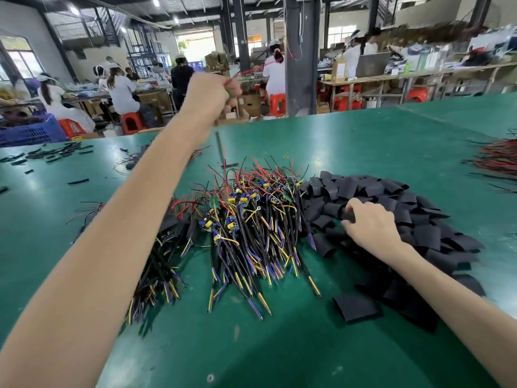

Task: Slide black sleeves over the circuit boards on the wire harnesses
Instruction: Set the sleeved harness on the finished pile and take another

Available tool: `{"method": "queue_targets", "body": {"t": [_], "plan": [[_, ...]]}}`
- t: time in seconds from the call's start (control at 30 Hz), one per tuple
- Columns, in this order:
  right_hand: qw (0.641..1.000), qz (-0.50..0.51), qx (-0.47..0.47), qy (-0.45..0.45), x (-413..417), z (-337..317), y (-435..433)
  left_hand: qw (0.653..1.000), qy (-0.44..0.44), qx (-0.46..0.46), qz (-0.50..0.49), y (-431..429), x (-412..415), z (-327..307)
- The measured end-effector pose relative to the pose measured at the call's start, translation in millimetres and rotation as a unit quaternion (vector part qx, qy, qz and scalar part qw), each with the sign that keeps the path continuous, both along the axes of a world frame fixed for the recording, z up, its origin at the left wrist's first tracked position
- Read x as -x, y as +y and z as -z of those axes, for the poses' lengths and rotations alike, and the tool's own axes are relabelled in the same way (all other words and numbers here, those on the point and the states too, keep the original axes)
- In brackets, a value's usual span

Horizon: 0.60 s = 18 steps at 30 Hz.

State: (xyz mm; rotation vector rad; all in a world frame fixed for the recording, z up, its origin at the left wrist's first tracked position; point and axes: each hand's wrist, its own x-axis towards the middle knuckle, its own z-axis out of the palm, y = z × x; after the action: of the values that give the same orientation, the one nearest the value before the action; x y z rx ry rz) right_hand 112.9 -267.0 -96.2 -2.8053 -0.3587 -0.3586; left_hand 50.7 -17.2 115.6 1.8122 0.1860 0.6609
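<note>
Black sleeves (pixel 391 197) lie heaped on the desk (pixel 279 345), just right of the unsleeved harness pile (pixel 251 219). Our right hand (pixel 369 225) pinches one sleeve (pixel 347 215); our left hand (pixel 209 92), raised, grips a red wire (pixel 239 75). We judge most boards uncovered; a smaller sleeved batch (pixel 165 247) lies left.

A broad green matte table top (pixel 363 141) fills the lower frame. At its centre lies a heap of wire harnesses (pixel 251 219) with small green circuit boards and black, yellow, blue and red leads. A mound of flat black sleeves (pixel 419 219) touches the heap's right side, and a single black sleeve (pixel 355 306) lies just below that mound. Left of centre sits a darker bundle of harnesses (pixel 165 264). Short black tube pieces (pixel 61 154) are scattered at upper left. A bundle of red and black wires (pixel 500 161) lies at the right edge.
</note>
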Motion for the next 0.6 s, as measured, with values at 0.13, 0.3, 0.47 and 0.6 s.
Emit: {"method": "queue_targets", "body": {"t": [0.13,0.3,0.47,0.6], "plan": [[0.999,-0.01,-0.034,0.017,2,-3,-1,0.907,-0.042,-0.405,-0.109,6,34,7],[1.0,0.011,-0.024,-0.017,7,-11,-1,0.838,-0.05,-0.531,-0.119,16,59,99],[0.997,-0.001,-0.057,-0.048,10,-21,4,0.846,-0.002,-0.523,-0.104,22,71,170],[0.987,-0.076,-0.135,-0.033,23,-19,18,0.875,-0.03,-0.469,-0.117,13,80,187]]}}
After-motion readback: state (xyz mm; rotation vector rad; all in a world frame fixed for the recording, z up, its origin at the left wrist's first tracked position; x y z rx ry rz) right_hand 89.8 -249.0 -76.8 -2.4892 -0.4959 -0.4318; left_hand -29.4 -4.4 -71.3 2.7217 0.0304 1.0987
